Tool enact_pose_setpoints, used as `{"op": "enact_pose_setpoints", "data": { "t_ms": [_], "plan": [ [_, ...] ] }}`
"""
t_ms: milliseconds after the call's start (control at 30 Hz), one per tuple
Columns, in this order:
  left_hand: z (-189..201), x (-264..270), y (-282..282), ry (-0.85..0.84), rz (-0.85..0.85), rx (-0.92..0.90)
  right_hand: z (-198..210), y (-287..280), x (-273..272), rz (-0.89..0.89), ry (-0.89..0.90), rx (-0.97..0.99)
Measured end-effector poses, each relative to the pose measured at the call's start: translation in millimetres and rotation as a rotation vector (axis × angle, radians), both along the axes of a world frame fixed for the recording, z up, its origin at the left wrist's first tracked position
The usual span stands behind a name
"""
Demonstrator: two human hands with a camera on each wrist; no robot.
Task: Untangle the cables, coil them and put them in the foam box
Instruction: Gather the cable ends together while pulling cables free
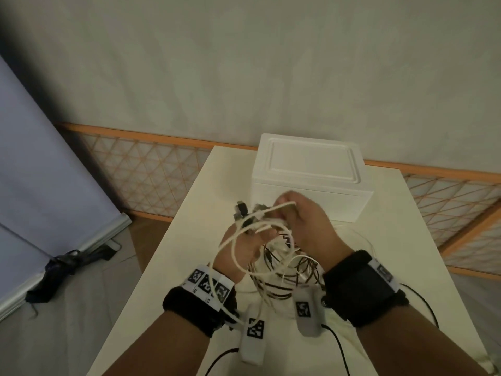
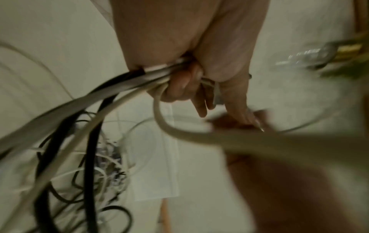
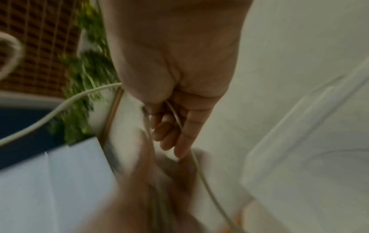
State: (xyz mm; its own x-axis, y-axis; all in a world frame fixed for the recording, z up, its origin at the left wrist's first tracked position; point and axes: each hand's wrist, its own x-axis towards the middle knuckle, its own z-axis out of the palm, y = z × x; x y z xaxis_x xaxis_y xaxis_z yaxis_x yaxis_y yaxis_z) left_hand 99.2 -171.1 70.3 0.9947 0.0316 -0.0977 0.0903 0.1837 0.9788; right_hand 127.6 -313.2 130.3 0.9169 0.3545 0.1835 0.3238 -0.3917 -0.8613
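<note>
A tangle of white and black cables [image 1: 282, 270] hangs between my hands above the white table [image 1: 200, 202]. My left hand [image 1: 244, 248] grips a bunch of white and black cables [image 2: 127, 82] in its curled fingers, with plugs sticking out above it. My right hand [image 1: 301, 218] pinches a thin white cable [image 1: 279, 206], which runs through its fingers [image 3: 185, 130] in the right wrist view. The white foam box [image 1: 311, 175] stands just behind my hands with its lid on.
An orange lattice fence [image 1: 143, 169] runs behind the table. A grey-blue panel [image 1: 40, 172] leans at the left, with a dark strap [image 1: 62, 267] on the floor beside it. Green leaves [image 3: 83, 75] show in the right wrist view.
</note>
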Motion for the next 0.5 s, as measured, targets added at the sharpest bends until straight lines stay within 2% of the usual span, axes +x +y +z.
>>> {"op": "enact_pose_setpoints", "data": {
  "t_ms": [67,133,200,233,267,300,333,367,433,500],
  "plan": [
    [-24.7,7.4,-7.0,0.087,-0.042,0.266,36.0,7.9,-4.9,0.048,0.011,0.344],
    [-47.6,12.3,-10.9,0.148,-0.155,0.428,67.9,7.8,-6.3,0.062,0.077,0.613],
    [-67.8,15.8,-8.1,0.274,-0.171,0.555,90.0,-1.8,-6.2,0.045,0.049,0.770],
    [-75.1,13.6,-3.9,0.331,-0.122,0.610,94.9,-11.6,-4.6,-0.005,-0.074,0.734],
    [-82.5,11.6,2.8,0.377,-0.074,0.623,96.2,-24.4,-1.7,-0.100,-0.264,0.580],
    [-87.2,8.5,8.7,0.426,0.005,0.562,95.6,-37.4,1.1,-0.193,-0.463,0.336],
    [-90.4,4.9,12.4,0.486,0.087,0.452,90.0,-53.0,4.5,-0.266,-0.588,0.056],
    [-90.9,0.6,14.7,0.529,0.168,0.290,81.0,-70.8,7.2,-0.325,-0.568,-0.205],
    [-87.4,-6.2,22.4,0.535,0.266,0.025,57.3,-107.0,9.3,-0.416,-0.276,-0.712],
    [-75.8,-14.1,27.6,0.471,0.281,-0.091,35.1,-131.7,1.1,-0.389,0.092,-1.219]
  ]
}}
